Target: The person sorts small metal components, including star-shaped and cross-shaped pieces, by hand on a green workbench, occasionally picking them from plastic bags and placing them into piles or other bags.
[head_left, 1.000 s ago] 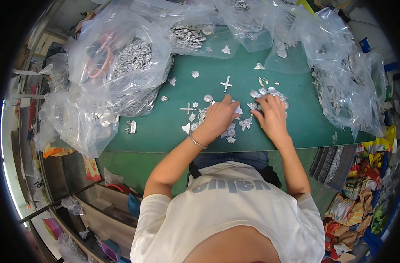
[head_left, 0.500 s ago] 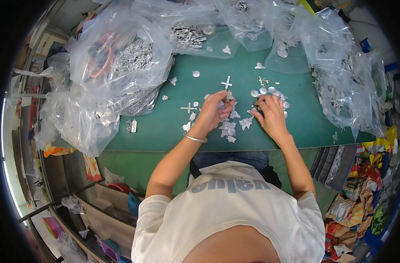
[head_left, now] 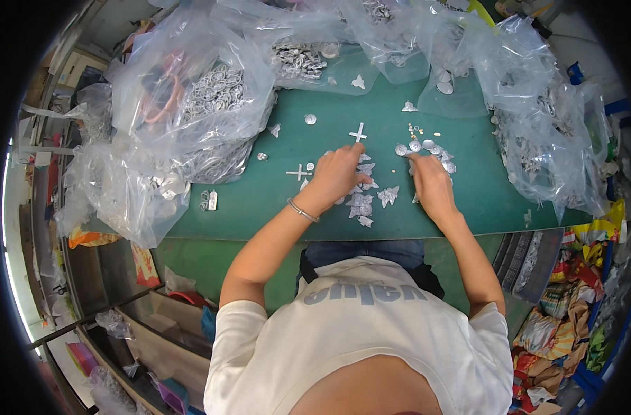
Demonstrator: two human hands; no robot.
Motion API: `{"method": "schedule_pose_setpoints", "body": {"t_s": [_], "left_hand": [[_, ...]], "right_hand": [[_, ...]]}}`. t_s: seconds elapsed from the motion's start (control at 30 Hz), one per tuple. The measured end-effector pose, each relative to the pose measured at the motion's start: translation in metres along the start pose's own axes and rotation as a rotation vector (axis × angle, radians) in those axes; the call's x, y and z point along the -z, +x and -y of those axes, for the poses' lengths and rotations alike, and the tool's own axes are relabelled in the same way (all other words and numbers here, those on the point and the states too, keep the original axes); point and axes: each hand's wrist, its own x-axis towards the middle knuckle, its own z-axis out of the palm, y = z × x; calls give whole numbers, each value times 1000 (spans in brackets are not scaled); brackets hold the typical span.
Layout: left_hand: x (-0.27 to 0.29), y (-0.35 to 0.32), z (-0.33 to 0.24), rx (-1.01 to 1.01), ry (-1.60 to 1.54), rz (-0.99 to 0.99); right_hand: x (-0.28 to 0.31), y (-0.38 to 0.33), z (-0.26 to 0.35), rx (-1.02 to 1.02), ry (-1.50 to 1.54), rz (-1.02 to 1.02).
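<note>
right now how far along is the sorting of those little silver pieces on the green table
Looks done: round discs grouped near the right hand, two crosses set apart. In hand: left hand on the loose pile. Left: that pile, plus full plastic bags around the green table.

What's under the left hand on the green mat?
Silver butterfly-shaped pieces spread out from beneath the left hand on the mat. A cross lies just beyond its fingertips. Anything under the palm itself is covered.

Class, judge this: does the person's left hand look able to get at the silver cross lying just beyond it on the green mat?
Probably yes: the left hand lies just short of the silver cross, with bare green mat between them.
</note>
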Motion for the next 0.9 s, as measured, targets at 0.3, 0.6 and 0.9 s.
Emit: {"method": "schedule_pose_setpoints", "body": {"t_s": [0.3, 0.6, 0.9], "left_hand": [[-14, 6, 12, -192, 161, 26], [-4, 13, 21, -327, 150, 63], [-4, 28, 31, -188, -252, 84]], "right_hand": [[-1, 42, -2, -419, 240, 143], [-4, 31, -21, -95, -368, 151], [-16, 32, 5, 85, 9, 241]]}}
